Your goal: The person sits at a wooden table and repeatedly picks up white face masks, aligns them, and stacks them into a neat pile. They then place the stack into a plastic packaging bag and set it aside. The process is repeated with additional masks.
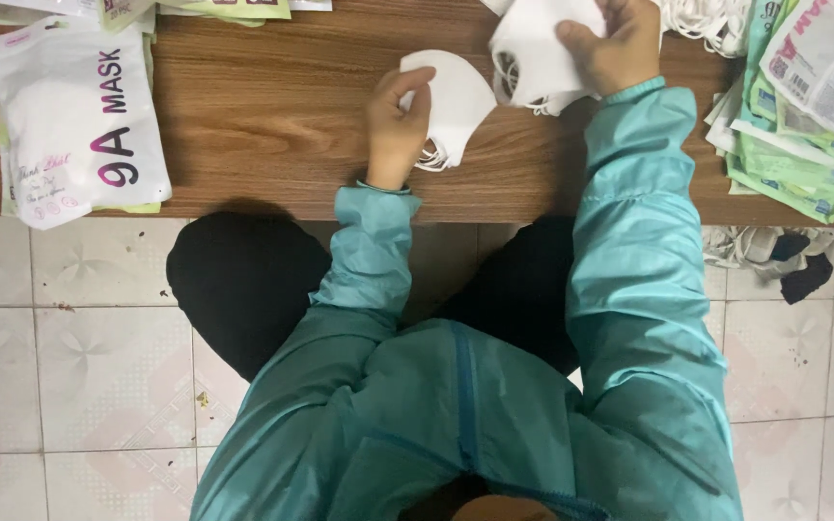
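Note:
My left hand [395,125] grips a folded white face mask [459,96] by its edge, its ear loops hanging toward me over the brown wooden table [263,106]. My right hand [615,43] presses on a stack of white masks [531,53] at the table's far side, thumb on top. Both arms wear teal jacket sleeves.
A pile of sealed white mask packets [74,111] lies at the table's left end. Green and white packets [803,106] are stacked at the right end, with loose elastic loops [711,19] beside them. Dark and white cloth [779,256] lies on the tiled floor under the right edge.

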